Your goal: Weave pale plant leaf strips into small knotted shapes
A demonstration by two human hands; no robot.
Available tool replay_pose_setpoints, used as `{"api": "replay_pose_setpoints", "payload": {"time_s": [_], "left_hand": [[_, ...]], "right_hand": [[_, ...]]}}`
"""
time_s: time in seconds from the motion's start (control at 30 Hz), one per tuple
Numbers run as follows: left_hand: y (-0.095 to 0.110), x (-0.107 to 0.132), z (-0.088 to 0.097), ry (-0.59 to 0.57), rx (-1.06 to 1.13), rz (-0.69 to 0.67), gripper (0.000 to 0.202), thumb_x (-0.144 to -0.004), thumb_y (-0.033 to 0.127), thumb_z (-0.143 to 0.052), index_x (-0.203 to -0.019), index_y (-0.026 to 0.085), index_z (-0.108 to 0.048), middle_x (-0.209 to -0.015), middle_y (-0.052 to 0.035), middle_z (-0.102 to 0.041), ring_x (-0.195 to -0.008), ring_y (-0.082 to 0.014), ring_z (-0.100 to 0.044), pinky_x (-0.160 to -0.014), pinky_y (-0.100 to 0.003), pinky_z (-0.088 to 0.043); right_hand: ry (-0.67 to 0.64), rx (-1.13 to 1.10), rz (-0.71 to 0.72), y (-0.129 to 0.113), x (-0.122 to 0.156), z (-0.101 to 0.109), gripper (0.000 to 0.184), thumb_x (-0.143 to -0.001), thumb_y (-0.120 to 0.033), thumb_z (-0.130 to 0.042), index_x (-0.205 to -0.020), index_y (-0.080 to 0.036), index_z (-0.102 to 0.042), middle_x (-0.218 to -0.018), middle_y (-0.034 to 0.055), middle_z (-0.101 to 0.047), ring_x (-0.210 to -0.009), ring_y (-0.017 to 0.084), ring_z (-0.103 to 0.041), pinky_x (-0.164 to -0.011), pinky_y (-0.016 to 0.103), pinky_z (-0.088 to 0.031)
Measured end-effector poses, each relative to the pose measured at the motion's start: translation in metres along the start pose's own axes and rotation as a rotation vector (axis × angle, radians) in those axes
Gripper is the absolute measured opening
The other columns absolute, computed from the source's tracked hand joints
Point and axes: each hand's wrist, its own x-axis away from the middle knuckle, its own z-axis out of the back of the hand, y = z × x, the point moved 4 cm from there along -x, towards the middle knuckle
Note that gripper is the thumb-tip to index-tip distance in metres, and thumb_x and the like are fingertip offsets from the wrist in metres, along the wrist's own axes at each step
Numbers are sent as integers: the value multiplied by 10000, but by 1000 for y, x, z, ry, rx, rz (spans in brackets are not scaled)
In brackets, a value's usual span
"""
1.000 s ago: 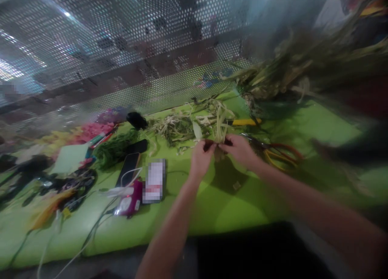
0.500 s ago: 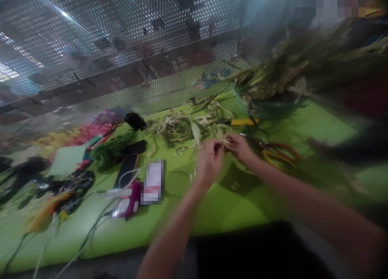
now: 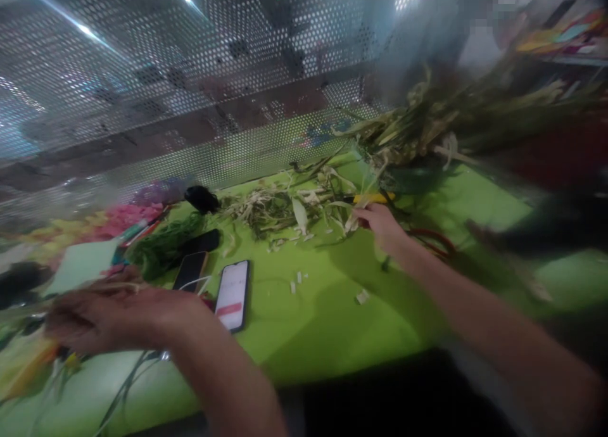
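My right hand (image 3: 382,225) is closed in a pinch on a pale dried leaf strip (image 3: 352,220), at the right edge of a heap of dried leaves (image 3: 266,202). Far to the left, my left hand (image 3: 114,320) hovers over the cluttered end of the green table. Its fingers curl downward and are smeared by motion; a thin pale strand shows along its top, but what they hold is unclear. Behind my right hand lies a yellow-handled tool (image 3: 375,197). Red-orange handles (image 3: 434,239) show just beyond my right wrist.
A lit phone (image 3: 232,294) lies beside a dark phone (image 3: 190,269). Green fibre (image 3: 161,240) and pink material (image 3: 133,220) sit at the left. A large bundle of dried leaves (image 3: 418,133) rises from a basket at the back right. Small pale scraps (image 3: 362,296) dot the table.
My hands were together over the table's middle and have parted. The left has swung far left; the right stays near the leaf heap, still with a leaf strip. The view has shifted slightly.
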Motion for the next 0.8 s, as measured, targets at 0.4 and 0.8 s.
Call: {"api": "replay_pose_setpoints", "payload": {"time_s": [0.4, 0.8], "left_hand": [[-94, 61, -117, -451, -90, 214, 51, -775, 203, -620, -787, 156, -637, -734, -14, -660, -688, -121, -581, -680, -247, -449], [-102, 80, -132, -565, 107, 327, 160, -862, 307, -553, -893, 167, -622, -818, -23, -645, -763, -128, -587, -743, -259, -472]], "right_hand": [[-309, -179, 5, -21, 39, -33, 314, -560, -391, -835, -703, -167, -668, -628, -14, -614, -545, 96, -504, -541, 252, -432], [-221, -84, 82, -27, 45, -36, 286, -620, -398, -794, -658, -193, -599, -606, -22, -589, -571, 124, -536, -583, 290, -469]]}}
